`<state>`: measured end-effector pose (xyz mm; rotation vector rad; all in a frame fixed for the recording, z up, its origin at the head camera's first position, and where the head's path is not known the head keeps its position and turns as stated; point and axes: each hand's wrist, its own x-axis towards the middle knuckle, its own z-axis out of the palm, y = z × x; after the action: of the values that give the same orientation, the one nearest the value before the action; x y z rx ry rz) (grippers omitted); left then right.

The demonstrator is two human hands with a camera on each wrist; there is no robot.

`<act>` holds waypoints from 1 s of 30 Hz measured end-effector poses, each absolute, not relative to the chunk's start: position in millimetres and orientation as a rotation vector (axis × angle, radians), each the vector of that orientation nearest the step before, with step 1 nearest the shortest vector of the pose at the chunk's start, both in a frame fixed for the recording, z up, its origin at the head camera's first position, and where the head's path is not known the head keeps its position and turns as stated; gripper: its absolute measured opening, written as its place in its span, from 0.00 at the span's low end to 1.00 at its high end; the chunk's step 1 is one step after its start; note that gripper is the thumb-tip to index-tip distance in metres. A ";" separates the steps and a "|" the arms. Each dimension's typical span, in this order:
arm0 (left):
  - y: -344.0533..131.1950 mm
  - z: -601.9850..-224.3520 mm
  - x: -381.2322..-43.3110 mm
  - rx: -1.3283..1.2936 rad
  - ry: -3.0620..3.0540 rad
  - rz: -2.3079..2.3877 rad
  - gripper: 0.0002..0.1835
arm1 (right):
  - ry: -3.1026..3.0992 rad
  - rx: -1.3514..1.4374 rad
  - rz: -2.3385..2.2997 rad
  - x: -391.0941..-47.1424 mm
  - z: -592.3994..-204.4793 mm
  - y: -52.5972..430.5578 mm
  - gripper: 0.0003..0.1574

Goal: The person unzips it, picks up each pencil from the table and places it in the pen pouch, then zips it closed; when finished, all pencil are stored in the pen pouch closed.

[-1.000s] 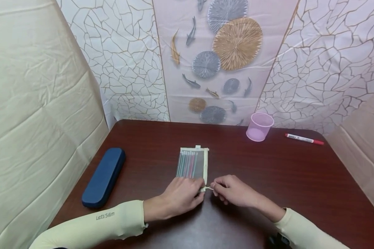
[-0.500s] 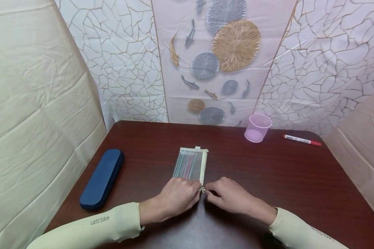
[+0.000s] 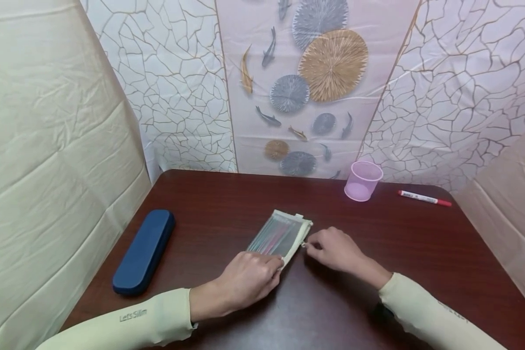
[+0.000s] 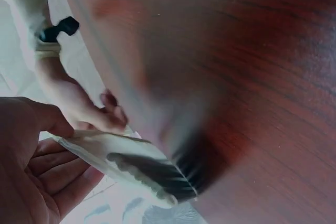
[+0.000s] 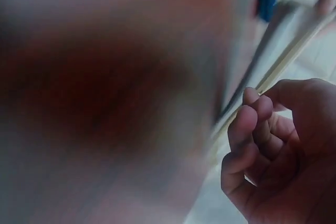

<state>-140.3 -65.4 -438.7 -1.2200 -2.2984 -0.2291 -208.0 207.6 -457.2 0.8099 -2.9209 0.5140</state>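
A see-through mesh zipper pouch (image 3: 294, 239) with cream edging lies at the middle of the table, turned slantwise. Several slim, pencil-like sticks (image 3: 269, 236) show through it, teal and pink among them. My left hand (image 3: 250, 278) pinches the pouch's near corner between thumb and fingers. In the left wrist view the zipper edge (image 4: 142, 179) runs away from that hand. My right hand (image 3: 336, 249) pinches the small cream zipper pull (image 3: 304, 245) beside the zipper edge, toward the pouch's far end. In the right wrist view, curled fingertips (image 5: 244, 121) are right at this edge.
On the left lies a long blue hard case (image 3: 144, 252). A pink see-through cup (image 3: 363, 182) stands at the back right, with a red-and-white marker (image 3: 424, 198) farther right. Patterned cloth (image 3: 188, 97) hangs behind the dark wooden table (image 3: 210, 194).
My right hand has moved away from the near corner along the zipper with the pull. The pouch has turned clockwise, its far end swinging right. My left hand stays on the near corner.
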 end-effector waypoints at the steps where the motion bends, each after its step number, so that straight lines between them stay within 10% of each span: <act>1: -65.4 -437.7 -140.0 -1.221 -2.289 -0.238 0.07 | -2.937 0.761 0.495 -215.9 -460.0 216.1 0.15; 12: -67.9 -437.1 -153.0 -1.209 -2.336 -0.203 0.06 | -3.088 0.596 0.544 -248.9 -473.8 263.4 0.19; 30: -72.1 -454.8 -263.9 -1.078 -2.635 0.137 0.11 | -3.125 0.527 0.356 -223.1 -464.8 275.3 0.20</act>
<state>-263.9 -72.1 -454.8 -1.0783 -2.6353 0.1372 -223.1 275.3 -464.8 0.5273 -3.1248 0.3560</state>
